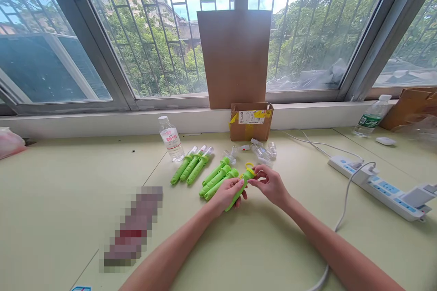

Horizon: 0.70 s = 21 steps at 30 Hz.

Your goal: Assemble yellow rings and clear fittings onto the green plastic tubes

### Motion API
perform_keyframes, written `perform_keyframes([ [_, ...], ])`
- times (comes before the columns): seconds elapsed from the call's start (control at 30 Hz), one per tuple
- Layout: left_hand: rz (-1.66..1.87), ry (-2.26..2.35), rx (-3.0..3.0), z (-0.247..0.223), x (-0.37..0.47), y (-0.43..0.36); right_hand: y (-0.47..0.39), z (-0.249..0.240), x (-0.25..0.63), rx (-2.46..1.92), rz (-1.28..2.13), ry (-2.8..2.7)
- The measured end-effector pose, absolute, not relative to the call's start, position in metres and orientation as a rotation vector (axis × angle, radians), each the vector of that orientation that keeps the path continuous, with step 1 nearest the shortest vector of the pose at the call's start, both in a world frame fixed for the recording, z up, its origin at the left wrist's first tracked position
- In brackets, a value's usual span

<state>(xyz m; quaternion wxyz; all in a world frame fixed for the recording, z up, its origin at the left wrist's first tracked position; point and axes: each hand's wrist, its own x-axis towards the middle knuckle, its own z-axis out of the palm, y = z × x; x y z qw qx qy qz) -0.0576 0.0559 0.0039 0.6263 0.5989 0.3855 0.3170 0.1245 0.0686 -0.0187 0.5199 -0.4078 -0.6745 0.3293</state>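
Note:
My left hand [228,195] is wrapped round a green tube [236,198], which tilts up to the right. At its top is a yellow ring piece [250,165]. The fingers of my right hand [268,183] are pinched at the tube's yellow-green top; what exactly they grip is too small to tell. Just left of the held tube lie several green tubes without caps [215,175]. Farther left are three green tubes with clear caps [200,167]. Loose clear caps [262,151] lie beyond my hands.
A water bottle [171,140] stands at the back left, a small cardboard box [251,129] at the window sill. To the right are a white power strip [378,188], cables, a second bottle [371,117] and a white mouse [385,141]. A pixelated object [133,229] lies left.

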Motion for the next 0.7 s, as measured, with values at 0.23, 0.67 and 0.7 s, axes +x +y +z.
perform_keyframes([
  [0.23,0.733,0.929,1.423,0.0008,-0.057,0.0556,0.0669,-0.0179,0.124,-0.965,0.76,-1.603],
  [0.67,0.79,0.981,1.345,0.0029,-0.0546,0.0519,0.0634,-0.0138,0.1215,-0.969,0.654,-1.64],
  [0.7,0.791,0.971,1.351,0.0024,-0.0545,0.0521,0.0632,-0.0129,0.1215,-0.975,0.649,-1.642],
])
